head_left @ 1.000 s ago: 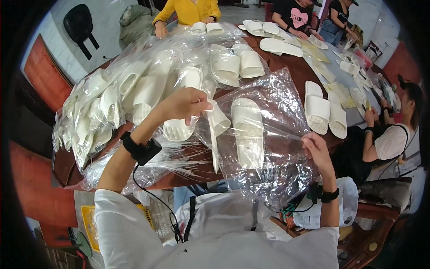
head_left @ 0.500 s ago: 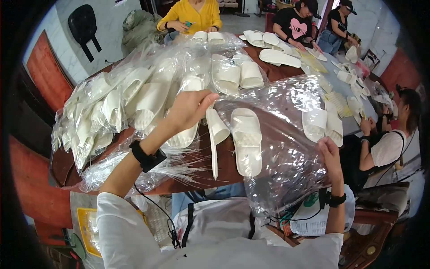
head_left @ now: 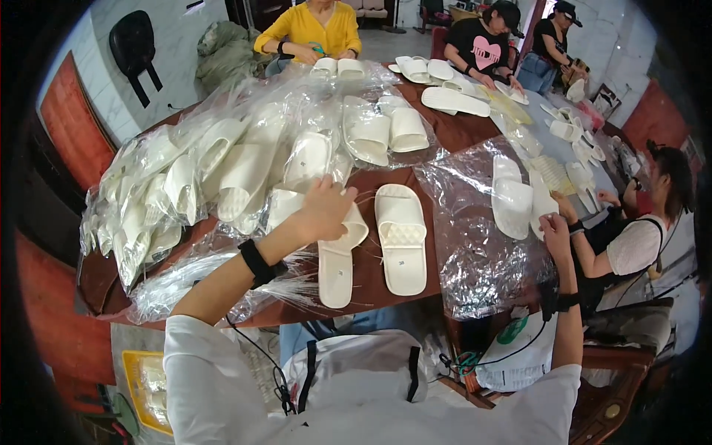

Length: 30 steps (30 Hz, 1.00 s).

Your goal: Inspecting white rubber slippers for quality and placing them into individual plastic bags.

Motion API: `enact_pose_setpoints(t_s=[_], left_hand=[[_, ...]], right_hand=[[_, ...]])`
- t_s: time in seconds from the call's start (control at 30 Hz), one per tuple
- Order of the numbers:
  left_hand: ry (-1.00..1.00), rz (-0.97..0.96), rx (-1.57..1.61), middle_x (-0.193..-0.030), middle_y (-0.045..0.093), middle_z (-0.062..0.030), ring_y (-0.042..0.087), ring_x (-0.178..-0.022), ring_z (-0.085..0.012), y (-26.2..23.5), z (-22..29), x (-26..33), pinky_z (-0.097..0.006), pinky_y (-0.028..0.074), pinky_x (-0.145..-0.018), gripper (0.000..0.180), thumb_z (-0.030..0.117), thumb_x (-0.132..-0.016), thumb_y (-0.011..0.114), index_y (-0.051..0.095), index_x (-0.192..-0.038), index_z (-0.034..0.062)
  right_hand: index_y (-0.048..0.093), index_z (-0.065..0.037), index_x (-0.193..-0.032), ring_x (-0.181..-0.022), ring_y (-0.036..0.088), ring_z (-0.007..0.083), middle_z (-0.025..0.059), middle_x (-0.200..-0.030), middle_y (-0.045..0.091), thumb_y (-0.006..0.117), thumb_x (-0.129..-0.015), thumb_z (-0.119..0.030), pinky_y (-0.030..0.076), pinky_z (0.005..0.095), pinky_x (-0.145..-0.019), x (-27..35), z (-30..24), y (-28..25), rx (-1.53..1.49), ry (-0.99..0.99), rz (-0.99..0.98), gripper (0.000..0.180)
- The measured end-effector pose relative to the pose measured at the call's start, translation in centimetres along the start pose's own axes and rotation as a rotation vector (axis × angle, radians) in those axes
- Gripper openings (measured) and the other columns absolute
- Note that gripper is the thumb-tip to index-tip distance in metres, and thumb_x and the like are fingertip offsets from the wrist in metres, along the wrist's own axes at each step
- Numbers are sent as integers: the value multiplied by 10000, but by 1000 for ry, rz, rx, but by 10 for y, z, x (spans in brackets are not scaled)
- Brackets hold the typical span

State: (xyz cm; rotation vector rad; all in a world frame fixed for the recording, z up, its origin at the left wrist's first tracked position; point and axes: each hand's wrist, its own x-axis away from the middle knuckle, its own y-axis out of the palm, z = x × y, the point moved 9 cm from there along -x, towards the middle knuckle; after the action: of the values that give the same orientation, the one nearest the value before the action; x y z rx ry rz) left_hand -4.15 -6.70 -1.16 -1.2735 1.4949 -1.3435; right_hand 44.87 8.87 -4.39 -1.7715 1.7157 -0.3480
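My left hand [head_left: 326, 210] is closed over the toe end of a white slide slipper [head_left: 337, 274], which lies flat with its sole pad up. Beside it rests a matching slipper [head_left: 403, 245], its heel toward me. On the right, a clear plastic bag [head_left: 467, 267] is spread flat over the table's edge. Two more white slippers [head_left: 512, 196] lie at the bag's right side. My right hand [head_left: 554, 236] is curled at the near end of the rightmost slipper [head_left: 543, 200]; its fingertips are partly hidden.
Bagged white slippers [head_left: 245, 174] are heaped at left on the brown table [head_left: 460, 133]. Clear plastic strands [head_left: 215, 278] lie in front. Loose slippers [head_left: 456, 101] lie farther back. A co-worker [head_left: 630, 237] sits close at right, a hand near mine; others work behind. A yellow crate [head_left: 141, 386] stands lower left.
My left hand has let go of the plastic bag and moved down to the slipper, which has turned from its side to flat. The bag has sunk onto the table to the right.
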Motion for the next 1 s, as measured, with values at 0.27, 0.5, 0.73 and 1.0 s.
enact_pose_setpoints(t_s=[0.27,0.5,0.73,1.0], left_hand=[[-55,121,187,-1072,551,-157,468,-1055,-342,0,-12,24,-423,381,-928,648,381,-652,779,548,-1176,77],[-101,238,394,-1077,540,-171,463,-1019,-363,14,-12,47,-439,382,-932,652,393,-654,776,549,-1177,78],[-98,216,422,-1102,531,-164,456,-1071,-346,15,-8,49,-445,382,-937,669,396,-662,780,535,-1190,66],[-80,-43,376,-1155,512,-187,471,-1120,-366,19,-6,46,-452,383,-967,755,436,-644,785,511,-1215,25]], right_hand=[[545,11,-842,-616,593,252,136,-673,583,582,-899,-185,456,363,-591,-27,-7,50,184,-111,30,208],[491,52,-1158,-979,537,458,269,-1110,532,613,-873,-251,445,486,-829,-7,-76,65,646,-336,262,433],[547,-12,-1159,-1011,531,409,214,-1069,553,611,-865,-189,413,456,-891,44,-167,69,594,-486,318,350],[616,-32,-1003,-855,586,341,142,-921,577,649,-807,-90,472,397,-735,124,-243,191,129,-496,-309,207]])
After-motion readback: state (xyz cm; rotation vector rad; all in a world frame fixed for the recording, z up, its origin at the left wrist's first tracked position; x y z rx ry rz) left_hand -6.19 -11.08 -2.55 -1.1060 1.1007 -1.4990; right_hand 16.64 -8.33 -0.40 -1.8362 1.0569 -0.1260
